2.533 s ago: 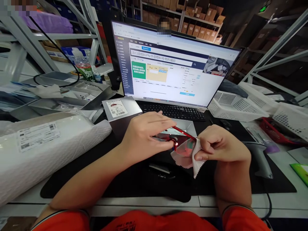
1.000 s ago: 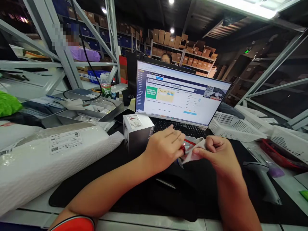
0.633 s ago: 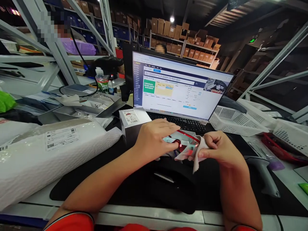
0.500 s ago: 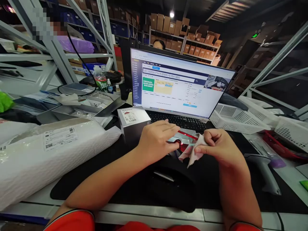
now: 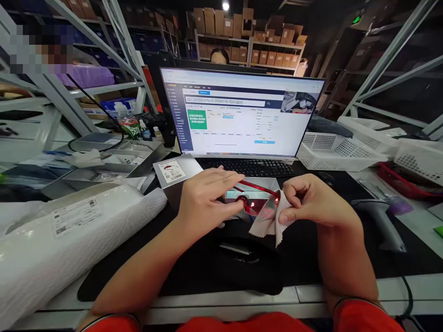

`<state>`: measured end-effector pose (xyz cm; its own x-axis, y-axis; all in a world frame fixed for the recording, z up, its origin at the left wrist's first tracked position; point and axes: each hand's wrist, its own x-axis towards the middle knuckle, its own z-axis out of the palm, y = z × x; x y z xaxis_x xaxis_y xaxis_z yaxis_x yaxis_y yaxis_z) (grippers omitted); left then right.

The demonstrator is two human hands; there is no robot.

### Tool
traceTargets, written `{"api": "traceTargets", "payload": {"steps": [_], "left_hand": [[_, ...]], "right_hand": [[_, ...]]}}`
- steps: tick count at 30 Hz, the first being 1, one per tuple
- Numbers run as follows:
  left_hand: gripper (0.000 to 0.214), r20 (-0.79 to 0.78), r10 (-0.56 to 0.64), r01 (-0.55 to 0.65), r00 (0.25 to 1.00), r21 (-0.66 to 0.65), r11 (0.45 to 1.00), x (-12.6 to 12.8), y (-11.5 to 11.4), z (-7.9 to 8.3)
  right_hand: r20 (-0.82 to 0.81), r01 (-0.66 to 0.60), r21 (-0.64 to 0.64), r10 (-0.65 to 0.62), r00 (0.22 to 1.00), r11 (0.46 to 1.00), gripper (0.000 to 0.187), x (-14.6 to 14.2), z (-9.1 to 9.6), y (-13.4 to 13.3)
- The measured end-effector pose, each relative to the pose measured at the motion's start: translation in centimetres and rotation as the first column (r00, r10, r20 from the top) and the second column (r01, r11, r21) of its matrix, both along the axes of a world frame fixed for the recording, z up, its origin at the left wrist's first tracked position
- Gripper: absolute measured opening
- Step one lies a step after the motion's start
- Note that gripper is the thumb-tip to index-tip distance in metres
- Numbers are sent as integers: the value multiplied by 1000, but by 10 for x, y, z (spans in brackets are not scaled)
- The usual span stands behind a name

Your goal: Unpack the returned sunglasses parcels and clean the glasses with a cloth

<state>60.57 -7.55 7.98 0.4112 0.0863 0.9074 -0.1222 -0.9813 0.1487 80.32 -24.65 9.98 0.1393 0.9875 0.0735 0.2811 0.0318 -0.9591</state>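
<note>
Red-framed glasses [image 5: 254, 206] with tinted lenses are between my hands, in front of the keyboard. My left hand [image 5: 207, 196] is closed on one side of the frame, thumb below and fingers above. My right hand [image 5: 306, 200] pinches a pale cleaning cloth [image 5: 273, 216] with a zigzag edge; the cloth wraps the other end of the glasses and hides it. Just behind the glasses shows a silvery open box [image 5: 266, 184], partly covered by the hands. Below them on the black mat lies a dark glasses case [image 5: 249, 263].
A monitor [image 5: 238, 120] and keyboard [image 5: 249, 167] stand ahead. To the left are a grey labelled box [image 5: 175, 173] and a white padded parcel [image 5: 86, 235]. On the right lie a barcode scanner [image 5: 384, 226] and white baskets [image 5: 332, 150]. A person sits behind the monitor.
The view has shifted, so the monitor and parcel sit further left. My hands still hold the glasses and cloth; the cloth now hangs differently and more of the lens shows.
</note>
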Motion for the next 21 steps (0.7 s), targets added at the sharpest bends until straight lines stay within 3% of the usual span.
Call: {"api": "traceTargets", "payload": {"steps": [8,12,15,18,21], "left_hand": [[25,-61,10,-11,998,-16,1000,4,-1,-3],[20,-71,34,-19,997,205,979,3,-14,-5],[15,-94,36,-2,995,336,942,7,-23,-12],[14,-111,2,31,994,294,955,10,-20,-14],[18,-99,-36,49,994,125,991,6,-9,-8]], "right_hand": [[-10,7,-28,-8,1000,1000,54,-5,-1,-2],[101,60,10,-61,993,998,55,-20,-7,3],[236,227,108,-247,940,968,52,-43,-14,10],[290,351,208,-401,869,913,47,-56,-16,15],[346,211,215,-276,897,954,51,-42,-10,13]]}}
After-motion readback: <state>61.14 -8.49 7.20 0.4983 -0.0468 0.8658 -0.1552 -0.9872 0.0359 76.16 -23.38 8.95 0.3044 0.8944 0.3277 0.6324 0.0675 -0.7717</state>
